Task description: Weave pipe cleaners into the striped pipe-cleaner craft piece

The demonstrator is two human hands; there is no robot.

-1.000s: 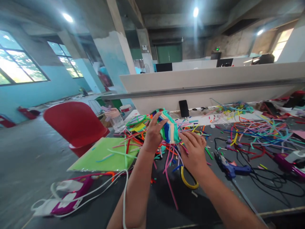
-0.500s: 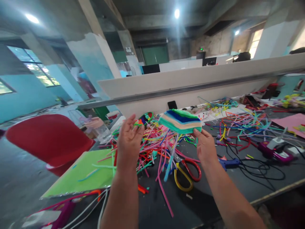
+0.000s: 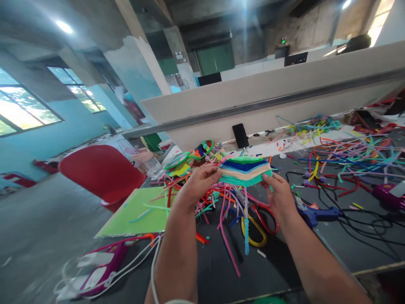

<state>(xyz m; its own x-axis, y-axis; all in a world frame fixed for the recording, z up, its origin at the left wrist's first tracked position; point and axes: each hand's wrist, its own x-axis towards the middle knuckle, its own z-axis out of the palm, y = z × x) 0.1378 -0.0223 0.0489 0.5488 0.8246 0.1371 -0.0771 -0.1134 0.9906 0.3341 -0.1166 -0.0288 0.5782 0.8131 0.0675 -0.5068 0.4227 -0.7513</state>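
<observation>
A flat striped piece [image 3: 245,171] in green, blue, peach and teal, seemingly made of fuzzy pipe cleaners, is held up over the table. My left hand [image 3: 204,181] pinches its left end between thumb and fingers. At the right end, my right hand [image 3: 276,192] grips the lower corner. Below the piece hangs or stands a pink and light-blue stem [image 3: 246,228]; whether it joins the piece I cannot tell. Loose pipe cleaners [image 3: 226,211] lie heaped underneath. Scissors [image 3: 257,232] with red and yellow handles rest close to my right wrist.
A blue glue gun [image 3: 322,214] with black cables lies at the right. A green sheet [image 3: 136,211] and a purple power strip [image 3: 106,268] are at the left, beside a red chair [image 3: 101,173]. A phone [image 3: 240,136] leans on the white partition [image 3: 202,124].
My left hand, earlier spread and apart from the striped piece, has come right and closed on its left end. My right hand still holds the other end. The view has shifted.
</observation>
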